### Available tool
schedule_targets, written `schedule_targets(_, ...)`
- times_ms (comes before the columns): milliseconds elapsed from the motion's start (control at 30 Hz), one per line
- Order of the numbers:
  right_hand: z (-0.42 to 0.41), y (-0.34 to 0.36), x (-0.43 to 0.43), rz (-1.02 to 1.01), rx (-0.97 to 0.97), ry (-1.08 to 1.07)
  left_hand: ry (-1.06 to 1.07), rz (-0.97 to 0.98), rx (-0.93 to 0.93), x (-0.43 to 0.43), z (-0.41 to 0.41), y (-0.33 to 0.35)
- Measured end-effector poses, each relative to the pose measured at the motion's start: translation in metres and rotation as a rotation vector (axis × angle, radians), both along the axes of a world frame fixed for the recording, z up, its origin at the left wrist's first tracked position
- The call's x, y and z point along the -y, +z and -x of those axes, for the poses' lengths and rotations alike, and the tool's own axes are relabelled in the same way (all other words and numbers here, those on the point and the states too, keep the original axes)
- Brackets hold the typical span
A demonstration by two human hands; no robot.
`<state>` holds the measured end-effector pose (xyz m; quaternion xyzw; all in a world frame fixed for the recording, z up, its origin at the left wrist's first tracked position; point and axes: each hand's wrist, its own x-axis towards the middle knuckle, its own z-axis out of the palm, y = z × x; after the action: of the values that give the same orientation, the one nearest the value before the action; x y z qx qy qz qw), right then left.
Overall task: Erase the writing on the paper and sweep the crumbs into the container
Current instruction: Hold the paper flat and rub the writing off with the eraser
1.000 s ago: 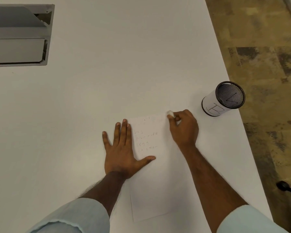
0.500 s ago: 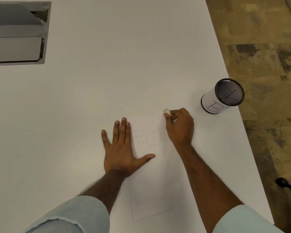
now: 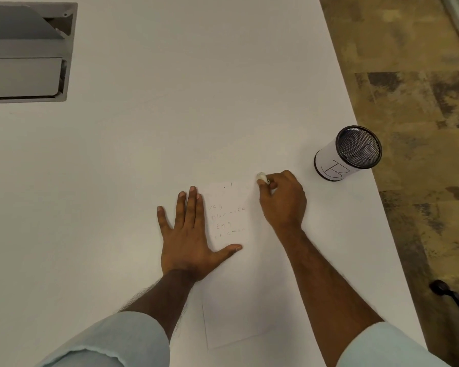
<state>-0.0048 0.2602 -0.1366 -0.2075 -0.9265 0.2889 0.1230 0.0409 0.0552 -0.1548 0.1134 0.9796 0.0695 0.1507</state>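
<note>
A white sheet of paper (image 3: 239,300) lies on the white table, with faint pencil lines of writing (image 3: 228,218) in its upper part. My left hand (image 3: 188,239) lies flat with spread fingers on the paper's left edge, thumb across the sheet below the writing. My right hand (image 3: 282,202) pinches a small white eraser (image 3: 261,176) at the paper's top right corner. A black mesh cup (image 3: 347,154) wrapped in white paper marked "B" stands upright to the right, near the table edge. No crumbs are discernible.
A grey recessed cable box (image 3: 27,51) is set into the table (image 3: 143,128) at the far left. The table's right edge runs diagonally past the cup, with brown patterned floor (image 3: 414,88) beyond. A black chair part (image 3: 445,292) shows at lower right.
My right hand with the eraser has shifted slightly left along the paper's top edge. My left hand stays flat in place.
</note>
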Motion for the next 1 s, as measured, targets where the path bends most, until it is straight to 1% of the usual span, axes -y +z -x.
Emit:
schedule_targets(67, -0.002, 0.002, 0.001, 0.069, -0.036, 0.044, -0.003, 0.001, 0.002, 0.000, 0.000, 0.000)
schedule_targets(133, -0.010, 0.000, 0.010, 0.111, -0.051, 0.160, -0.009, 0.003, 0.004, 0.000, 0.000, 0.000)
schedule_targets(200, -0.020, -0.004, 0.026, 0.098, -0.016, 0.301, -0.009, 0.002, -0.003, 0.000, 0.000, 0.000)
schedule_targets(233, -0.024, -0.006, 0.032, 0.083, -0.012, 0.336, -0.009, 0.002, -0.005, 0.000, 0.000, 0.001)
schedule_targets(300, -0.023, -0.007, 0.030, 0.049, -0.048, 0.304, -0.012, 0.006, -0.004, 0.000, -0.001, 0.001)
schedule_targets(433, -0.004, -0.004, 0.000, 0.027, -0.067, 0.096, -0.009, 0.005, -0.001, -0.001, 0.000, 0.001)
schedule_targets(500, 0.003, -0.003, -0.010, 0.049, -0.062, 0.034, -0.008, 0.008, -0.002, 0.000, 0.000, 0.002)
schedule_targets(567, 0.001, -0.002, -0.003, 0.087, -0.084, 0.074, -0.012, 0.017, 0.006, 0.000, -0.001, 0.003)
schedule_targets(667, -0.012, -0.004, 0.023, 0.068, -0.079, 0.293, -0.009, 0.020, 0.008, 0.000, 0.000, 0.002)
schedule_targets(700, -0.015, -0.004, 0.027, 0.047, -0.066, 0.333, -0.009, 0.017, 0.009, -0.001, 0.000, 0.003)
schedule_targets(767, -0.013, -0.006, 0.022, 0.025, -0.064, 0.298, -0.009, 0.016, 0.005, -0.001, 0.000, 0.002)
schedule_targets(900, -0.001, -0.005, -0.003, 0.021, -0.079, 0.087, -0.010, 0.010, 0.002, 0.000, -0.001, 0.002)
schedule_targets(967, -0.003, -0.003, -0.002, 0.050, -0.095, 0.079, -0.010, 0.009, 0.002, 0.000, 0.000, 0.003)
schedule_targets(1000, -0.006, -0.002, 0.002, 0.070, -0.109, 0.121, -0.011, 0.011, 0.003, 0.000, 0.000, 0.002)
